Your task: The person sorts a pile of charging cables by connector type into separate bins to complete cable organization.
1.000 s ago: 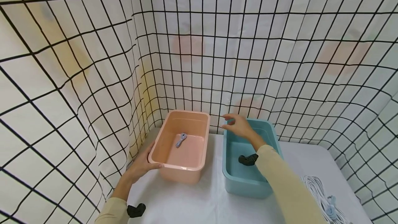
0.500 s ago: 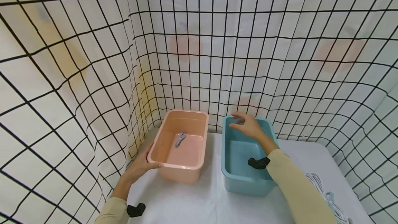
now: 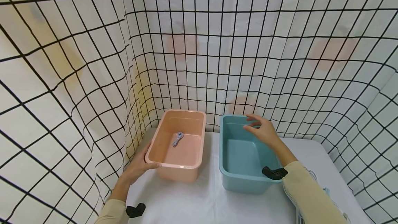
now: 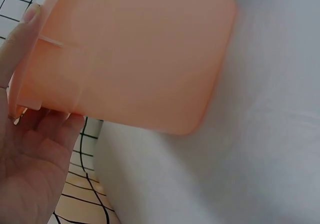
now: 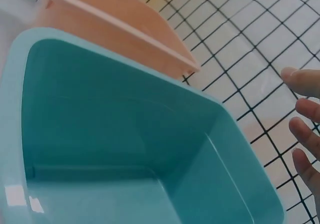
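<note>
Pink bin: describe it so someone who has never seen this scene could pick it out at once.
On the white table, walled in by a black-grid curtain, two plastic bins stand side by side. The pink bin is the one by the curtain corner, and the left hand grips its near corner. Unlike the teal bin, it holds a small coiled cable.

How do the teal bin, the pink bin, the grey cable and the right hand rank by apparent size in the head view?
1. Teal bin and pink bin: look alike, no ranking.
2. Right hand.
3. Grey cable, coiled inside the pink bin.
</note>
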Motion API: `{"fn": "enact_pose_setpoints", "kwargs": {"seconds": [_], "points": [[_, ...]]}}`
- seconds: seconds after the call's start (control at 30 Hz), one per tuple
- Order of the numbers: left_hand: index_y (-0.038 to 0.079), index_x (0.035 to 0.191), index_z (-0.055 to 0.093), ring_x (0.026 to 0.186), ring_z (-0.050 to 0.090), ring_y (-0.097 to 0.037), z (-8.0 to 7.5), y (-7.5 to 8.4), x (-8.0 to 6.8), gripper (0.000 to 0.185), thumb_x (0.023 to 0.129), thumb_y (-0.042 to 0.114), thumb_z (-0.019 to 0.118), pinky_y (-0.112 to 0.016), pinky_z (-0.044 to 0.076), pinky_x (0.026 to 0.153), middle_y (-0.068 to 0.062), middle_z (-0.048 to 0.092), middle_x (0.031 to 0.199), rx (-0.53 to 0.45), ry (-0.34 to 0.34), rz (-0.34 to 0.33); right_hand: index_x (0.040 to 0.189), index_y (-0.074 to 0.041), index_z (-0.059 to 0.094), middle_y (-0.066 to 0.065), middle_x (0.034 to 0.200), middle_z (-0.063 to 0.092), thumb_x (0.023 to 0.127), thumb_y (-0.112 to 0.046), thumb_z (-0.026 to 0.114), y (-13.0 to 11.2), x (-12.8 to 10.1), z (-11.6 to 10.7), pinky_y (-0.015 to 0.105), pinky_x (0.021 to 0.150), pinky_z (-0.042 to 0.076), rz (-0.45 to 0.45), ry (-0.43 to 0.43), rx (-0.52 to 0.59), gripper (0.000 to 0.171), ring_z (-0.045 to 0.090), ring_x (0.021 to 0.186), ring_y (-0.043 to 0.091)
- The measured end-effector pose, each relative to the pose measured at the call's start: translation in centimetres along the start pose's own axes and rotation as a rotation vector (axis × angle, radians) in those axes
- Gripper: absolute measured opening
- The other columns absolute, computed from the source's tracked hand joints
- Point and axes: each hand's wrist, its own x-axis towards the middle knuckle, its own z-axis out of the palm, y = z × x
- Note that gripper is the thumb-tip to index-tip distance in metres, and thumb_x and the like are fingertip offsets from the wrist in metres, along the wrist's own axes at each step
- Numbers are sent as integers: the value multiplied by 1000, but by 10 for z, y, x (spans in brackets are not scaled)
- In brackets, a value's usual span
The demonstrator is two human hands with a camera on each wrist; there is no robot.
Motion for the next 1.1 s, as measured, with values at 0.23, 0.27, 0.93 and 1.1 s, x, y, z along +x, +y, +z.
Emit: {"fn": "enact_pose_setpoints", "kwargs": {"seconds": [0.23,0.27,0.93,1.1], "points": [[18,168,8,139,41,-47,6,-2,-2,114,85,13,86,-44,45,105,-25,29,161,-8,28,-5,149,-9,55,16,135,62,98,-28,75,15,-16,-7,33,78,58,-46,35,22,58,64,111,35],[18,168,8,139,41,-47,6,-2,-2,114,85,13,86,-43,46,105,-25,29,161,-9,31,-3,149,-9,55,17,135,62,98,-27,75,17,-20,-8,33,78,57,-47,39,19,57,64,111,35],[21,168,4,143,37,-47,4,-5,-2,115,86,12,85,-39,45,105,-24,23,164,-50,15,-25,143,-1,58,22,127,66,97,-24,76,38,-79,-43,51,78,59,-41,91,-201,54,68,102,39],[23,168,5,143,36,-47,4,-5,-1,116,85,11,86,-42,44,106,-23,22,165,-73,21,-35,143,-1,58,22,125,66,97,-23,76,44,-88,-48,45,79,59,-40,123,-230,54,68,102,39]]}}
